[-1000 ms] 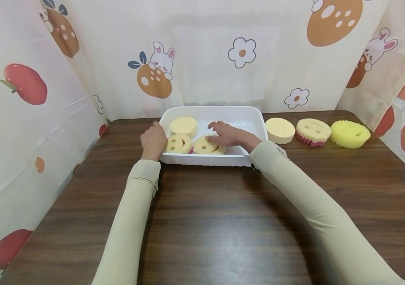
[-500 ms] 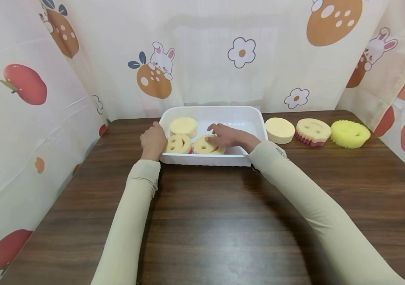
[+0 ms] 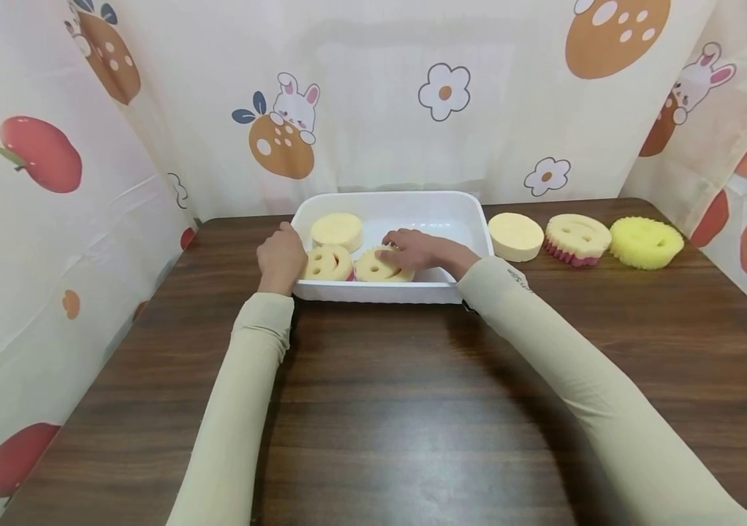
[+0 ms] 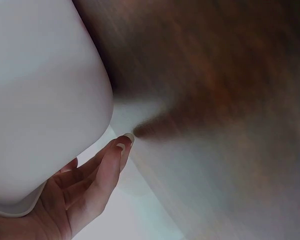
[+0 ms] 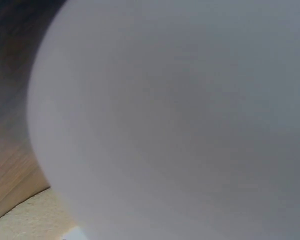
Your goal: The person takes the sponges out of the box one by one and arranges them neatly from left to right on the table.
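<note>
A white plastic tray (image 3: 376, 292) stands at the far side of the table. My left hand (image 3: 281, 259) holds its left rim; in the left wrist view the fingers (image 4: 97, 182) run along the outside wall, and the thumb is hidden. My right hand (image 3: 421, 250) is inside the tray, its thumb on or just above a cream smiley sponge (image 3: 373, 270), with the other fingers spread behind it. Beside that sits a smiley sponge with a pink underside (image 3: 326, 264). A plain round cream sponge (image 3: 337, 230) lies behind them. The tray wall (image 5: 180, 120) fills most of the right wrist view.
Right of the tray, in a row, lie a plain cream sponge (image 3: 516, 237), a cream-and-pink smiley sponge (image 3: 577, 237) and a yellow scalloped sponge (image 3: 646, 242). Printed curtains (image 3: 373, 109) stand behind and beside the dark wooden table (image 3: 380, 394).
The head view has tilted slightly, shifting the scene upward a little. Both hands, the tray and the sponges keep nearly the same places.
</note>
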Demonstrator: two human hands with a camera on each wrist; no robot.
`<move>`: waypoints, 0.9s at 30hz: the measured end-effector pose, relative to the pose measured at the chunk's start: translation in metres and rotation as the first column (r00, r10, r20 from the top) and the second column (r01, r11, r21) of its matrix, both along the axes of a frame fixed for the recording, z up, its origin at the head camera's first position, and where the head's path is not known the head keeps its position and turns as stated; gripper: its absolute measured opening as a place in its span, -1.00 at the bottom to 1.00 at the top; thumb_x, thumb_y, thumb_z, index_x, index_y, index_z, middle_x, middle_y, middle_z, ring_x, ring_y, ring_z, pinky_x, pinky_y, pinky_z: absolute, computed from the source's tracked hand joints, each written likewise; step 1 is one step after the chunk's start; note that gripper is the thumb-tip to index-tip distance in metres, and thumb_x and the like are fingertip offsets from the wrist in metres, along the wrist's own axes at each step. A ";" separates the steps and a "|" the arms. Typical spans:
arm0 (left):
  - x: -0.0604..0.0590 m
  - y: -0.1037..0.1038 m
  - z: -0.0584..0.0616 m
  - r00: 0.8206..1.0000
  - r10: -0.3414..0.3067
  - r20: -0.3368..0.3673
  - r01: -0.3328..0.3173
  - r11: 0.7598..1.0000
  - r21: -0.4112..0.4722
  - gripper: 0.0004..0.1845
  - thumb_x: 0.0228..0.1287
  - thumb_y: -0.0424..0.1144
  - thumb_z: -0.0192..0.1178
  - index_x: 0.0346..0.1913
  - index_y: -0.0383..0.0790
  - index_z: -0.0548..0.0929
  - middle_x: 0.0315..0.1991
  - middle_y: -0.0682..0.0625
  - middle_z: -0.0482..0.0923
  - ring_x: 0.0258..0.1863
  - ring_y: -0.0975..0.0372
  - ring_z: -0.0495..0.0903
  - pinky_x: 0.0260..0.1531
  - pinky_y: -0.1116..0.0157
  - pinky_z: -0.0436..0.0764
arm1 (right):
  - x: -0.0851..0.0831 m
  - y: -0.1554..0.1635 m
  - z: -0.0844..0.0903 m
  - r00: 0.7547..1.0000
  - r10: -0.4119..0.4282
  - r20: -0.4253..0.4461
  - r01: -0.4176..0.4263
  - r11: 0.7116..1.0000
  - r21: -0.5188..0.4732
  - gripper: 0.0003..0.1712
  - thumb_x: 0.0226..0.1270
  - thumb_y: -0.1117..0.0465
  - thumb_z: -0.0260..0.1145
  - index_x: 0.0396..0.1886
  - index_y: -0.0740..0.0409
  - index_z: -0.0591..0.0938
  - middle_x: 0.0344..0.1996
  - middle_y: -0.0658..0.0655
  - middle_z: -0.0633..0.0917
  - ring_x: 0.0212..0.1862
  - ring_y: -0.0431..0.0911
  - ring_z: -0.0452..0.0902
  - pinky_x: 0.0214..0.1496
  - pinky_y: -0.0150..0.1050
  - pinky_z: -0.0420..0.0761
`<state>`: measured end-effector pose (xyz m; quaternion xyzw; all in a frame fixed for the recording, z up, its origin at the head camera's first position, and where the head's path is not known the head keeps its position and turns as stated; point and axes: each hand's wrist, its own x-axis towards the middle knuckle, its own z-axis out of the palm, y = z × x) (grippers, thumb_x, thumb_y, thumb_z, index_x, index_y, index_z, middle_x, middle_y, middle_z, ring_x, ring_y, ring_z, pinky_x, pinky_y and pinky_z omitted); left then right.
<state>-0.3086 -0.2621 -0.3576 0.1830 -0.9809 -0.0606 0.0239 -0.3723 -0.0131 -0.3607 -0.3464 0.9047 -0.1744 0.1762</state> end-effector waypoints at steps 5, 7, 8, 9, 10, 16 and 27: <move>0.000 -0.001 0.002 1.000 0.002 0.008 -0.003 1.000 0.012 -0.63 0.46 -0.26 -0.18 0.18 -0.44 0.30 0.02 -0.35 0.61 -0.01 -0.13 0.67 -0.03 -0.03 0.62 | 0.000 -0.002 0.000 1.000 0.017 -0.026 -0.018 1.000 -0.008 -0.35 0.55 -0.15 -0.02 0.36 0.24 0.41 0.25 0.28 0.50 0.27 0.09 0.40 0.42 -0.01 0.34; 0.000 -0.001 0.003 1.000 0.002 0.012 -0.002 1.000 0.013 -0.62 0.45 -0.25 -0.17 0.19 -0.44 0.30 0.02 -0.34 0.61 0.00 -0.13 0.67 -0.02 -0.03 0.62 | 0.000 -0.002 0.001 0.999 0.025 -0.033 -0.025 1.000 -0.012 -0.36 0.55 -0.14 -0.02 0.34 0.25 0.43 0.23 0.28 0.51 0.24 0.08 0.40 0.39 -0.02 0.36; 0.000 -0.001 0.003 1.000 0.001 0.013 -0.002 1.000 0.014 -0.62 0.45 -0.25 -0.16 0.19 -0.44 0.29 0.03 -0.35 0.61 0.00 -0.13 0.67 -0.02 -0.03 0.62 | 0.000 -0.002 0.001 0.999 0.025 -0.032 -0.026 1.000 -0.011 -0.36 0.55 -0.14 -0.02 0.34 0.25 0.43 0.22 0.28 0.52 0.23 0.08 0.40 0.38 -0.02 0.36; 0.000 -0.001 0.003 1.000 0.001 0.012 -0.001 1.000 0.013 -0.61 0.45 -0.25 -0.15 0.19 -0.44 0.29 0.03 -0.35 0.61 0.00 -0.13 0.67 -0.02 -0.03 0.62 | 0.000 -0.002 0.001 0.999 0.027 -0.031 -0.027 1.000 -0.011 -0.36 0.55 -0.14 -0.02 0.33 0.25 0.44 0.21 0.28 0.52 0.22 0.08 0.40 0.37 -0.02 0.37; 0.000 -0.001 0.003 1.000 0.001 0.009 -0.001 1.000 0.012 -0.61 0.44 -0.25 -0.15 0.19 -0.44 0.29 0.03 -0.35 0.61 0.00 -0.13 0.67 -0.02 -0.04 0.62 | 0.000 -0.002 0.001 0.999 0.028 -0.030 -0.029 1.000 -0.012 -0.36 0.55 -0.14 -0.02 0.32 0.25 0.44 0.21 0.28 0.52 0.22 0.08 0.40 0.36 -0.02 0.37; 0.000 -0.001 0.002 1.000 -0.002 -0.003 0.002 1.000 0.008 -0.63 0.44 -0.26 -0.15 0.17 -0.44 0.30 0.01 -0.35 0.61 -0.01 -0.14 0.67 -0.04 -0.04 0.62 | 0.000 -0.002 0.000 0.999 0.028 -0.022 -0.028 1.000 -0.012 -0.37 0.54 -0.15 -0.01 0.31 0.24 0.45 0.22 0.28 0.51 0.23 0.08 0.40 0.38 -0.01 0.36; 0.000 0.000 -0.001 1.000 -0.002 0.014 0.002 1.000 0.003 -0.62 0.46 -0.26 -0.19 0.20 -0.45 0.29 0.01 -0.36 0.61 -0.02 -0.13 0.67 -0.04 -0.04 0.62 | 0.001 -0.001 -0.002 0.999 0.001 0.032 0.000 0.999 -0.047 -0.39 0.52 -0.15 0.03 0.25 0.24 0.46 0.15 0.25 0.54 0.15 0.06 0.41 0.33 -0.04 0.38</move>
